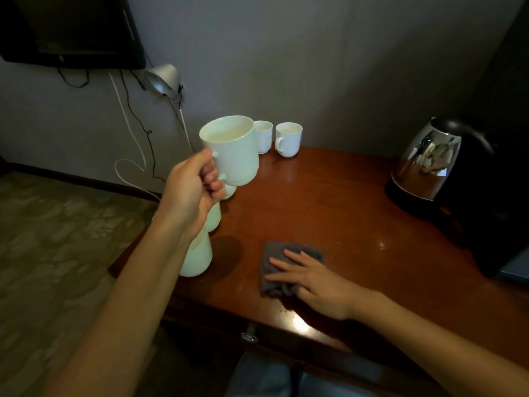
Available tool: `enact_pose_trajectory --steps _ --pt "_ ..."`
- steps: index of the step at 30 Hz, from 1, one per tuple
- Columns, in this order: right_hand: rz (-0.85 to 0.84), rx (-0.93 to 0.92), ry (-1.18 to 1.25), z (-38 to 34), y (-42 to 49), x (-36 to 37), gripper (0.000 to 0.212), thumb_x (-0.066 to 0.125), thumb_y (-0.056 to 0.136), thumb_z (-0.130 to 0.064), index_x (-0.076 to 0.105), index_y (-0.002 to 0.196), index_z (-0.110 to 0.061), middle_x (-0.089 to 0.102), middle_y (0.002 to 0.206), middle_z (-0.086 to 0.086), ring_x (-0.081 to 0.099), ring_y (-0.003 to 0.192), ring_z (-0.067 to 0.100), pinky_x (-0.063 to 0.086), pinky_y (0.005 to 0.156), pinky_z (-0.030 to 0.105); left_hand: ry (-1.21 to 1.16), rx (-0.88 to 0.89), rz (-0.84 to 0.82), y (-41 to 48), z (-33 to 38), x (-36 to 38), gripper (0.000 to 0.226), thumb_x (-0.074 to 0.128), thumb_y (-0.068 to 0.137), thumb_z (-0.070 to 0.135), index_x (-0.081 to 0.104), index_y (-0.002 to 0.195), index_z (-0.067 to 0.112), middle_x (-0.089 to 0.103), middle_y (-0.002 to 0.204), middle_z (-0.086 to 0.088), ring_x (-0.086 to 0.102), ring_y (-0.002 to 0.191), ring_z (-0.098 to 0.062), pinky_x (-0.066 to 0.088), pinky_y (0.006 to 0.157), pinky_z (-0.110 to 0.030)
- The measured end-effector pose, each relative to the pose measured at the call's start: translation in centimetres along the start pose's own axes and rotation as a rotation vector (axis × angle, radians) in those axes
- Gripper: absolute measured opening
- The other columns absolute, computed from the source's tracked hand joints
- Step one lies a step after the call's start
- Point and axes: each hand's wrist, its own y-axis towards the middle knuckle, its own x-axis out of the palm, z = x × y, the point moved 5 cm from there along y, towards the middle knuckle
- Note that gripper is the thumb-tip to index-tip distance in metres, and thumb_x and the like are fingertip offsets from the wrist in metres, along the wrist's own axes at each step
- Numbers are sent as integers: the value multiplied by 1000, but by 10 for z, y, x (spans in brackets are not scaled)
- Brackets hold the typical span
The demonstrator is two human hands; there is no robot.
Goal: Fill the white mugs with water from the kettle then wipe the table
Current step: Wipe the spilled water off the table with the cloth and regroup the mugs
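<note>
A left hand (191, 193) gripped a filled white ceramic mug (233, 151) by its handle above the polished reddish-brown wooden table (343, 202), while the right hand (312, 277) pressed flat, fingers spread, on a folded grey cloth (274, 270).

A white mug (233, 151) is lifted upright by its handle above the counter (343, 202); four more stand there. The steel kettle (429, 164) sits right, grey cloth (274, 270) flat near the front.

A glossy reddish-brown wooden table (329, 196) stands against a plain grey wall (300, 58), beneath a black wall-mounted television (71, 27) and a silver metal lamp (163, 80), with dim patterned carpet (51, 239) alongside.
</note>
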Motion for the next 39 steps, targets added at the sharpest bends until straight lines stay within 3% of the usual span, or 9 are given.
enact_pose_trajectory --steps 3,5,9,12,15,25,39 --pt "19 76 45 22 -62 -6 58 33 93 -13 30 134 -54 5 152 -31 -13 142 -2 -10 116 26 -24 1 -8 4 -10 18 39 43 97 21 34 60 16 31 50 4 31 43 -8 28 47 -20" --pt "45 171 65 49 -85 -16 62 35 92 -9 27 131 -58 4 150 -31 -13 142 -2 -9 117 27 -25 0 -33 8 -17 33 39 43 97 21 35 60 16 32 48 5 32 43 -7 28 46 -20" --pt "155 449 69 115 -95 -45 64 34 92 -1 25 132 -50 4 152 -22 -8 144 10 -11 112 27 -28 -20 -59 13 -38 60 39 44 97 22 38 59 16 35 47 6 32 45 -7 29 48 -21" --pt "218 587 60 144 -71 -60 56 31 95 -8 30 141 -39 9 158 -7 -3 146 20 -7 116 36 -67 -51 -76 20 -58 81 39 45 97 21 37 59 16 35 46 6 31 45 -8 28 47 -21" --pt "235 648 66 149 -40 -64 51 29 97 -16 28 144 -36 8 159 -4 -1 146 26 -5 116 42 -50 -87 -85 31 -82 98 39 45 97 21 37 59 16 34 48 5 31 46 -9 27 48 -22" --pt "297 657 52 151 -25 -65 53 32 96 -19 25 145 -36 7 159 -4 -2 146 25 -6 116 39 98 -138 -66 122 -151 150 33 43 96 18 39 64 15 32 60 0 30 50 -9 24 47 -22" --pt "285 571 125 172 -4 -75 55 33 94 -17 27 145 -38 7 159 -6 -6 146 21 -10 115 37 86 -153 -48 219 -192 194 32 39 96 16 38 64 16 30 60 1 28 49 -9 24 46 -22"
